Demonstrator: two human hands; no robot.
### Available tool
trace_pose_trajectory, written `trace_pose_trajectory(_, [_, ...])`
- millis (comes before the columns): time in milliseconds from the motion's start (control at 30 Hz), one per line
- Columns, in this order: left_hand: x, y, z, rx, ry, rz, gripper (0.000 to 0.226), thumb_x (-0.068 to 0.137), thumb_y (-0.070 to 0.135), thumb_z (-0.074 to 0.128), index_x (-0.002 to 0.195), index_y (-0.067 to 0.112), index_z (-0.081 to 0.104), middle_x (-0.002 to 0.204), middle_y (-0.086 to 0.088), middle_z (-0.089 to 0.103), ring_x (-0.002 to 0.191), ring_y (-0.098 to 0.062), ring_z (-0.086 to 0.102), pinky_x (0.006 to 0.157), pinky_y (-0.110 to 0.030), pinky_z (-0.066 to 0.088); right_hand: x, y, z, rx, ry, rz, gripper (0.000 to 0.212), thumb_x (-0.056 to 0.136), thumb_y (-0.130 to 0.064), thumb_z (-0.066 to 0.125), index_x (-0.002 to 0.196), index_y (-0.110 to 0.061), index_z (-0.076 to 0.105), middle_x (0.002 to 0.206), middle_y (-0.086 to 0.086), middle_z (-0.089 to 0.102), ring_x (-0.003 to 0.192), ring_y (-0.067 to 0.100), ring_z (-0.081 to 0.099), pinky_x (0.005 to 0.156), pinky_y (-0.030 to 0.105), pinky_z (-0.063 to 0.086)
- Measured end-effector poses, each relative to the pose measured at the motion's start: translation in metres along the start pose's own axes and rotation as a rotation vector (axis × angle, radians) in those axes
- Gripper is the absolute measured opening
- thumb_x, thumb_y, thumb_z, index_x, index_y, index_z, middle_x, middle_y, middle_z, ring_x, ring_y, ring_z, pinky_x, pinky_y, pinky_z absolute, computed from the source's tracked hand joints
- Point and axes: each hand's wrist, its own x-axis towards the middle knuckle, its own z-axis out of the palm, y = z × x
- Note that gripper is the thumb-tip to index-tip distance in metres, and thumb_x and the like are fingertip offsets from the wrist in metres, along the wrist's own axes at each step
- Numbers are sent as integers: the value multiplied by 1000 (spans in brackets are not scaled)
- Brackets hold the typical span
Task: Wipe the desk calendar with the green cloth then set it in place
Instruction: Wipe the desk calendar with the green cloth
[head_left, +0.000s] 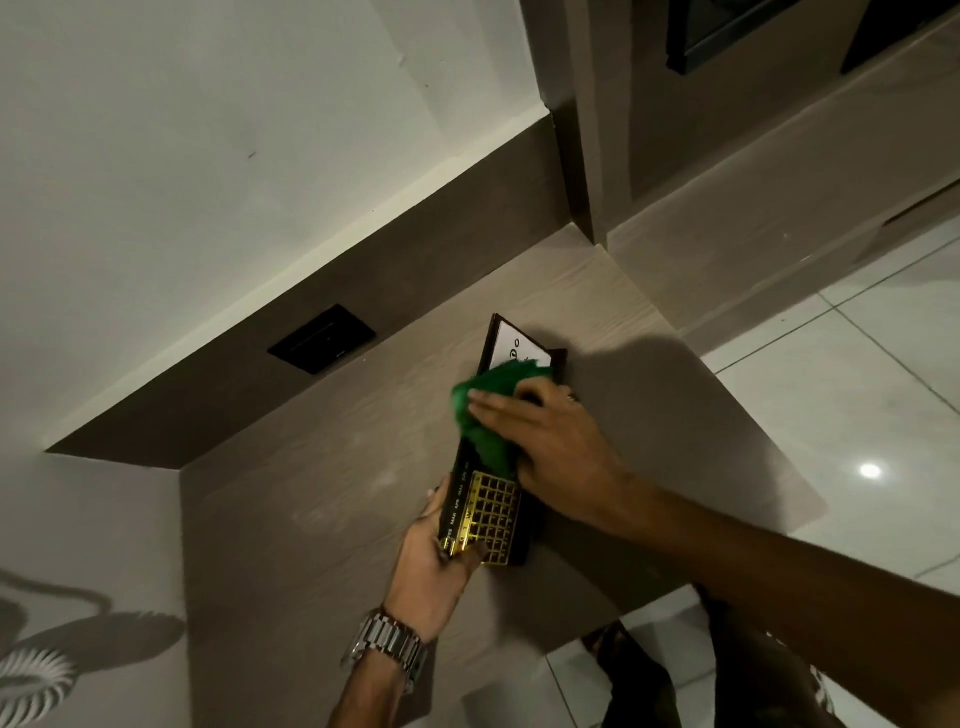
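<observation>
The desk calendar (488, 512) is a long dark frame with a gold grid and month names at its near end and a white card at its far end. It lies on the wooden desk (322, 509). My left hand (434, 564) grips the calendar's near end. My right hand (540, 441) presses the green cloth (485, 410) flat onto the calendar's middle. The cloth hides the middle of the frame.
A dark wall socket plate (322, 339) sits in the brown back panel behind the desk. The desk's right edge (779, 447) drops to a white tiled floor (857, 405). A tall wooden cabinet (675, 156) rises at the back right. A wristwatch (387, 644) is on my left wrist.
</observation>
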Motion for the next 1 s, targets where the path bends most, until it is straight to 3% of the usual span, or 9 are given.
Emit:
trace_pose_trajectory(133, [4, -3, 2, 24, 26, 21, 48, 91, 8, 64, 136, 7, 49, 138, -33, 49, 126, -63, 37, 101, -76, 33, -38, 2, 35, -7, 114, 88, 79, 63, -5, 78, 137, -17, 54, 145, 4, 48, 111, 27, 43, 81, 48, 52])
trace_pose_trajectory(267, [4, -3, 2, 4, 45, 67, 47, 89, 1, 63, 134, 9, 53, 131, -18, 60, 120, -48, 54, 99, -65, 45, -89, 5, 66, -42, -12, -168, 70, 71, -16, 64, 139, -23, 46, 148, 2, 42, 114, 26, 42, 80, 44, 51])
trace_pose_trajectory(367, [4, -6, 2, 7, 37, 78, 48, 89, 4, 64, 135, 10, 52, 129, -18, 60, 112, -55, 54, 91, -65, 47, -89, 22, 58, -113, -51, -312, 65, 75, -29, 73, 136, -26, 51, 144, 0, 48, 114, 26, 46, 81, 41, 49])
trace_pose_trajectory(533, [0, -1, 4, 35, -21, 22, 50, 92, 13, 62, 139, 12, 46, 135, -27, 54, 119, -64, 42, 94, -77, 37, -19, 72, 15, -214, 55, -50, 64, 67, -4, 71, 130, -17, 62, 138, 9, 55, 110, 40, 56, 82, 52, 50])
trace_pose_trajectory(633, [-1, -1, 4, 54, -9, -7, 52, 91, 13, 63, 141, 14, 46, 128, -22, 61, 84, -29, 66, 66, -36, 60, 11, 90, -1, -188, 81, 105, 69, 70, 6, 65, 136, -14, 55, 142, 9, 51, 120, 37, 48, 90, 52, 46])
trace_pose_trajectory(700, [1, -4, 2, 52, -22, -1, 52, 91, 11, 63, 140, 13, 46, 122, -21, 63, 68, -12, 58, 50, -19, 50, 10, 84, 7, -152, 113, 98, 70, 67, 11, 66, 133, -11, 58, 138, 9, 55, 119, 37, 51, 90, 52, 47])
trace_pose_trajectory(833, [2, -2, 1, 85, -10, 15, 47, 90, 10, 64, 135, 11, 51, 123, -23, 62, 85, -42, 63, 73, -53, 56, -53, 50, 57, -120, 110, -142, 68, 67, 0, 75, 130, -16, 58, 133, 3, 60, 115, 34, 55, 90, 45, 44])
trace_pose_trajectory(933, [2, -5, 1, 63, -19, 6, 42, 90, 11, 65, 130, 7, 54, 120, -29, 61, 90, -49, 62, 81, -60, 53, -74, 47, 64, -134, 35, -292, 69, 72, -11, 77, 134, -22, 50, 137, -4, 57, 119, 27, 46, 90, 40, 36])
trace_pose_trajectory(1000, [2, -7, 0, 68, -30, -15, 39, 90, 12, 65, 128, 10, 55, 124, -27, 62, 108, -56, 56, 90, -64, 49, -56, 57, 51, -153, 47, -258, 71, 65, -6, 85, 129, -20, 58, 134, -2, 60, 115, 30, 53, 85, 43, 48])
